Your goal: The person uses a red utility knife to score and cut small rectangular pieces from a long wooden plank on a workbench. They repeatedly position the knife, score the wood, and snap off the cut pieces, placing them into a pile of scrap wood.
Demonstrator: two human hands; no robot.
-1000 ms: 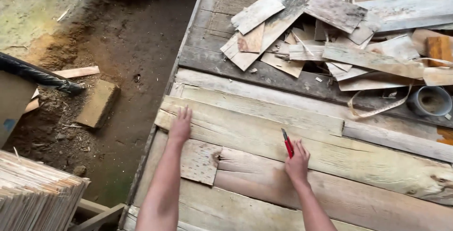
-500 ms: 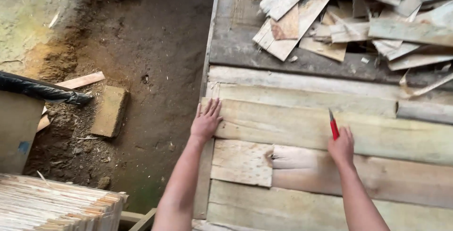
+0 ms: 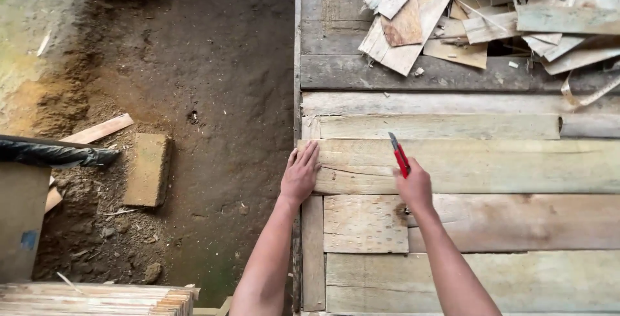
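Note:
My left hand (image 3: 300, 175) lies flat, fingers apart, on the left end of a long pale wooden board (image 3: 504, 164) on a plank workbench. My right hand (image 3: 413, 185) grips a red utility knife (image 3: 399, 154) with its blade pointing away from me, resting on the same board. Just below both hands lies a short square piece of thin wood (image 3: 365, 223), between my forearms. Neither hand touches that piece.
A heap of thin wood offcuts (image 3: 491, 15) covers the bench's far right. Left of the bench's edge (image 3: 298, 64) is bare dirt ground with a brick-like block (image 3: 148, 168), a wood strip (image 3: 97, 129), a black wrapped bar (image 3: 51, 153) and stacked thin slats (image 3: 97, 298).
The view has shifted so the bench sits further right. Both hands stay on the long board, the right still gripping the knife, the left still flat at the board's left end.

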